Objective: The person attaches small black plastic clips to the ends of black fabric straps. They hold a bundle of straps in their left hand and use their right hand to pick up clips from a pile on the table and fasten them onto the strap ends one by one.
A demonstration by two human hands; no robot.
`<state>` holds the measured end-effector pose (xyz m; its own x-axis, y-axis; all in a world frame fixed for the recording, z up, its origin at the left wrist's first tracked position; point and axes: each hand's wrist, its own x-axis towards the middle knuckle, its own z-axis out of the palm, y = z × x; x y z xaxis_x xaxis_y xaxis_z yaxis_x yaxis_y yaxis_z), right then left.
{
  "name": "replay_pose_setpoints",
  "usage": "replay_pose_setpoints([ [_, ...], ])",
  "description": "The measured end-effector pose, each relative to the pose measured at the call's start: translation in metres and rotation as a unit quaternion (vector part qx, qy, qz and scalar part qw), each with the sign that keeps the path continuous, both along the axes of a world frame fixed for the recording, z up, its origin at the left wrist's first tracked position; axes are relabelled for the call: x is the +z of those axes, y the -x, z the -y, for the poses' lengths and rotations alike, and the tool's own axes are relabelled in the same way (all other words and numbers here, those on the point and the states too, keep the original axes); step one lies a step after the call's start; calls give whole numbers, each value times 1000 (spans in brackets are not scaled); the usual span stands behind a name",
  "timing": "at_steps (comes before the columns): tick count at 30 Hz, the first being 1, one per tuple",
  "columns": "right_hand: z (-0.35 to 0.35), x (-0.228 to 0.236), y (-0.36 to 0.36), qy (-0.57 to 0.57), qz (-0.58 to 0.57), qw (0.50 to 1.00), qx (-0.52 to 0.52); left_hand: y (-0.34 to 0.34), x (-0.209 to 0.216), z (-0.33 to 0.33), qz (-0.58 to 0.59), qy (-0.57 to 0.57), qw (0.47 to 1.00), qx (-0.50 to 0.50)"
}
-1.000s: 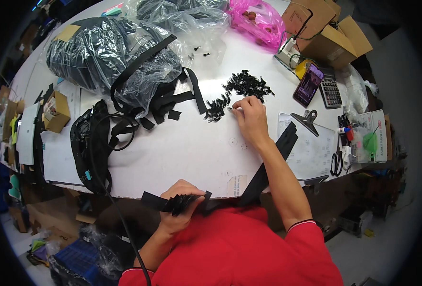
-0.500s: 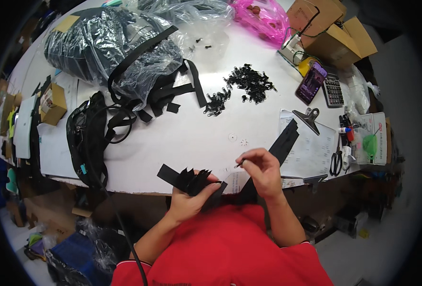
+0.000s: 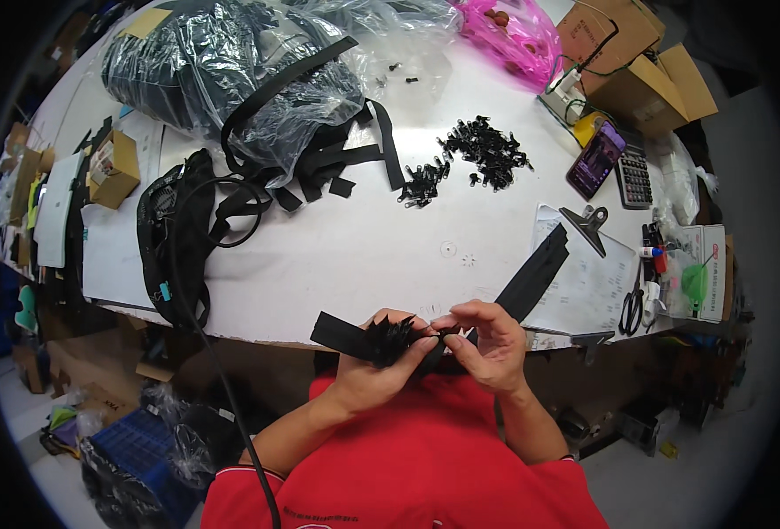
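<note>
My left hand point(image 3: 372, 379) is closed around a folded bundle of black zipper tape point(image 3: 388, 340), with one flat end sticking out to the left. Right beside it, my right hand point(image 3: 499, 351) pinches a small black zipper slider at the end of the tape; fingers largely hide the slider. The two hands' fingertips meet at the table's front edge. Behind my right hand, a layered length of black zipper tape point(image 3: 535, 275) slants up over the table. Farther back lies a large heap of black zipper sliders point(image 3: 489, 152), with a smaller heap point(image 3: 423, 183) to its left.
A plastic-wrapped bundle point(image 3: 231, 88) and black straps point(image 3: 319, 167) fill the back left. A black bag point(image 3: 174, 229) lies at the left, a cable running down from it. At the right are a phone point(image 3: 596, 159), calculator point(image 3: 635, 182), clipboard clip point(image 3: 586, 231) and scissors point(image 3: 632, 310).
My right hand has brought the slider left and down to the tape in my left hand. The view has shifted, so the table's things appear farther right.
</note>
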<state>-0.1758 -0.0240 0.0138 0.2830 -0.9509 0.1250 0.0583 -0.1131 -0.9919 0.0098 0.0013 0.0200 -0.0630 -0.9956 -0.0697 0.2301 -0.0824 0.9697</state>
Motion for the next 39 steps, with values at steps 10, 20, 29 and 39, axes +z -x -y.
replay_pose_setpoints([
  [10, 5, 15, 1, 152, -185, 971, -16, -4, -4, 1, 50, 31, 998, -21],
  [20, 9, 22, -10, 376, -323, 865, -81, 0, -3, 5, 36, 11, 999, 4],
  [29, -17, 11, -21, -195, -22, 978, -65, -4, -8, 6, -40, -19, 999, 6],
  [39, -14, 7, -21, -215, 87, 973, -21, -6, -15, 6, -77, -51, 995, -29],
])
